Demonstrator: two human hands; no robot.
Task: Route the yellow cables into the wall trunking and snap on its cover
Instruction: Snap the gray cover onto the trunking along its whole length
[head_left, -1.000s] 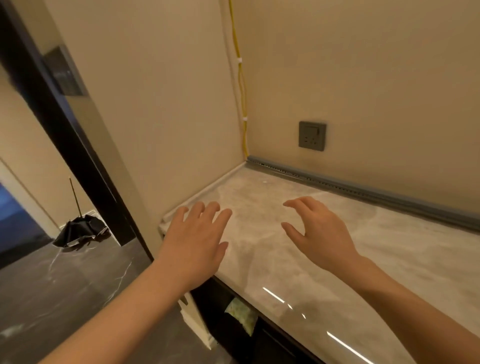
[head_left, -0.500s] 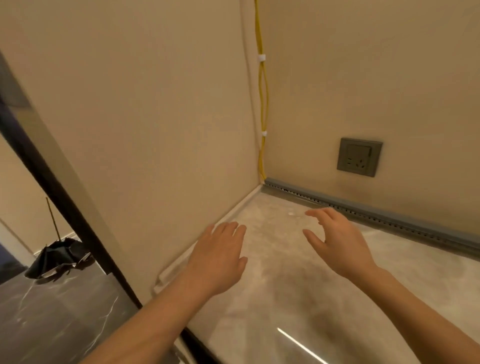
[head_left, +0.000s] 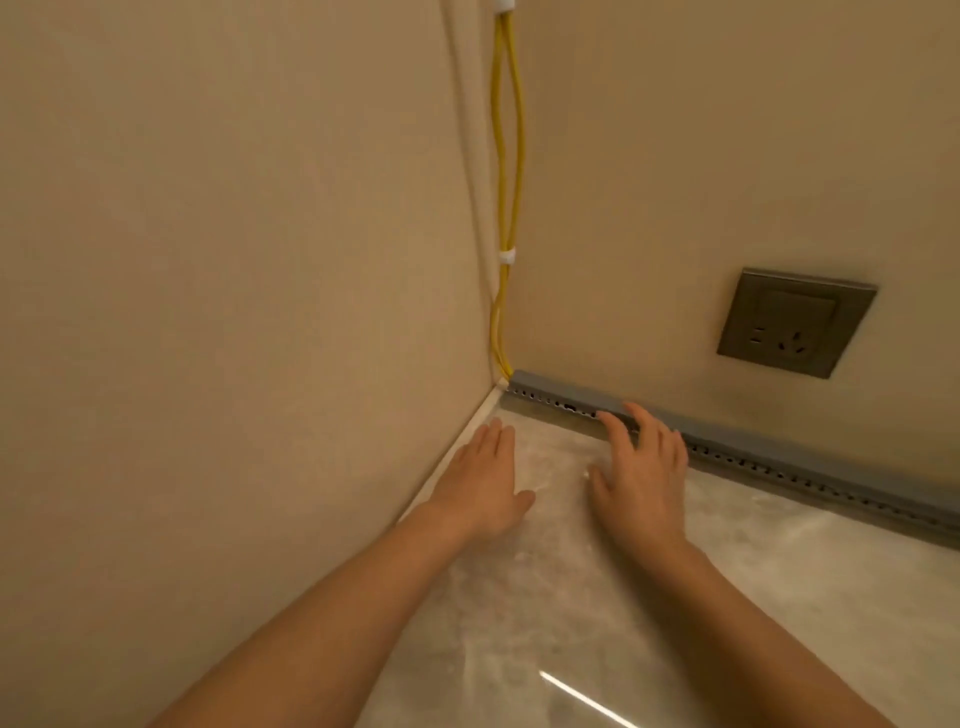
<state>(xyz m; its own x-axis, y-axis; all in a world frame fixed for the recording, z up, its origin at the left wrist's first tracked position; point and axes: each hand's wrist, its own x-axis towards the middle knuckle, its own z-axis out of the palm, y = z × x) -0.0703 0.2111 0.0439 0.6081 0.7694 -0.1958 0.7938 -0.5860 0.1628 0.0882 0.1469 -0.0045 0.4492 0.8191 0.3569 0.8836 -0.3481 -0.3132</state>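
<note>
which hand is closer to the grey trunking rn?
Right. The right hand has its fingertips at the grey trunking; the left hand lies flat on the countertop, short of it beside the side wall.

Glossy marble-look countertop (head_left: 675, 649), matt grey perforated plastic trunking (head_left: 779, 449), matt beige walls (head_left: 234, 260).

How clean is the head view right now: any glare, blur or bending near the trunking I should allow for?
Head view: warm, dim light; a bright glare streak on the countertop near the bottom edge; the grey trunking bows from wide-angle distortion; right hand fingertips look soft; a dark shadow sits on the wall under the socket; the yellow cables read clearly.
</note>
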